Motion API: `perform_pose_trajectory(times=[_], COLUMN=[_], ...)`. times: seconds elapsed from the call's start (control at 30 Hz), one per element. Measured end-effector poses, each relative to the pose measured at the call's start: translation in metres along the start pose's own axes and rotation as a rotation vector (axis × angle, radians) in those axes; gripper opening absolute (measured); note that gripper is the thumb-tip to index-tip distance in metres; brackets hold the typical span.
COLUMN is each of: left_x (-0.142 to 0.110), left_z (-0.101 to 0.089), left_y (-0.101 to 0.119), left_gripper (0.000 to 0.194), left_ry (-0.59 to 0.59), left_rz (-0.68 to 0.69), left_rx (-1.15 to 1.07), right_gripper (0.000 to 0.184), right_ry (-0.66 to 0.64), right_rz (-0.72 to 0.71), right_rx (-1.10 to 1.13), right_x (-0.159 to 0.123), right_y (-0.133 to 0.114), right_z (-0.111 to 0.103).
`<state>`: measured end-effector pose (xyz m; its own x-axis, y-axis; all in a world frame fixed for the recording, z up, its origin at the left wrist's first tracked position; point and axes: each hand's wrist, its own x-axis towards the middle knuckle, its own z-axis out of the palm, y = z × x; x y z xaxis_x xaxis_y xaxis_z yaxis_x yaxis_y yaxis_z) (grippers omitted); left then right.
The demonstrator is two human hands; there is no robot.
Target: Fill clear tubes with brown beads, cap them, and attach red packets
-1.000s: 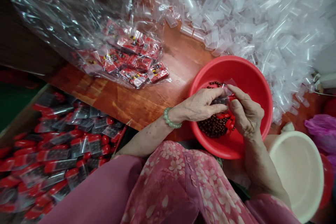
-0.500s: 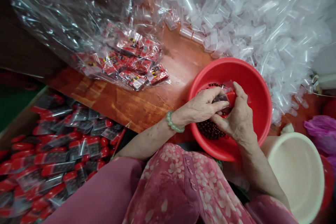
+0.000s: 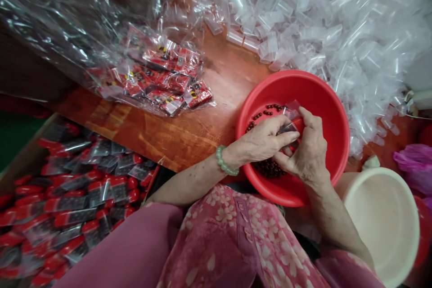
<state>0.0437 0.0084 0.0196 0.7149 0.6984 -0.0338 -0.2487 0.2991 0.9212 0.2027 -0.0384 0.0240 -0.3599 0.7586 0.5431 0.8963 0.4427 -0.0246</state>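
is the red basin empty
Not empty: a heap of dark brown beads lies in the bottom of the red plastic basin, with a few loose beads scattered apart from it.

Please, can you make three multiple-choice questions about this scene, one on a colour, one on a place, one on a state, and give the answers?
1. What colour is the round plastic basin?
A. Blue
B. Cream
C. Red

2. Where do the small dark brown beads lie?
A. On the wooden table
B. In that basin
C. Among the clear plastic tubes

3. What is the state of the small clear plastic packet?
A. Pinched by both hands
B. Lying on the wooden table
C. Buried under the beads

Answers:
1 C: its rim and wall show red.
2 B: they gather at its bottom.
3 A: the left hand and right hand grip it.
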Motion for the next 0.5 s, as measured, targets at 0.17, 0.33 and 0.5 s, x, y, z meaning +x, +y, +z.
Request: perform_pose_trajectory(times=[0.17,0.33,0.5], left_x=[-0.002,-0.009,-0.019], left_z=[0.008,0.020,0.028], left_y=[-0.004,-0.001,0.002], left_gripper=[0.010,0.013,0.009], left_ry=[-0.026,0.036,0.085], left_rz=[0.072,0.105,0.105], left_rx=[0.111,0.268,0.302], right_gripper=[0.081,0.078,0.069], right_ry=[0.038,0.106,0.112], right_rz=[-0.112,-0.188,-0.241], right_rx=[-0.002,0.009,0.032], right_x=[-0.003,-0.004,-0.004], right_y=[0.009,0.013,0.011], right_z=[-0.004,-0.006,-0.010])
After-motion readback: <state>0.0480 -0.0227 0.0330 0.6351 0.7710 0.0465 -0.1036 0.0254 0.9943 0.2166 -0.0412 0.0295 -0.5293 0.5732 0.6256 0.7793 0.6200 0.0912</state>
